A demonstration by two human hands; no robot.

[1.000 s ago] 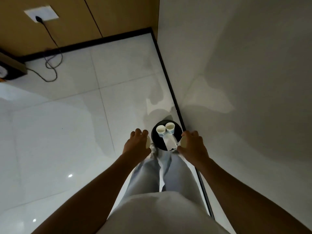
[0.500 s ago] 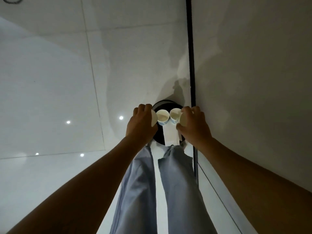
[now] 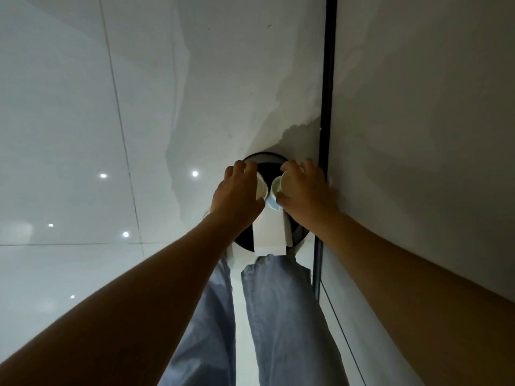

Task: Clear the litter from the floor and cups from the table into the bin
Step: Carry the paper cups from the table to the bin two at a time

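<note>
A round black bin stands on the white tiled floor against the wall. My left hand grips a pale paper cup over the bin's left side. Over the right side, my right hand grips another paper cup, its mouth facing left. Both hands are right above the opening and hide most of it. Between them a blue-and-white cup shows inside the bin. A folded white paper lies in the bin and hangs over its near rim.
A black skirting strip runs along the white wall on the right, right next to the bin. My legs in light blue trousers stand just before the bin. White glossy floor tiles stretch to the left.
I have leaned closer and both hands have dropped onto the bin's opening with their cups. The two cups seen inside the bin are now mostly hidden by my hands.
</note>
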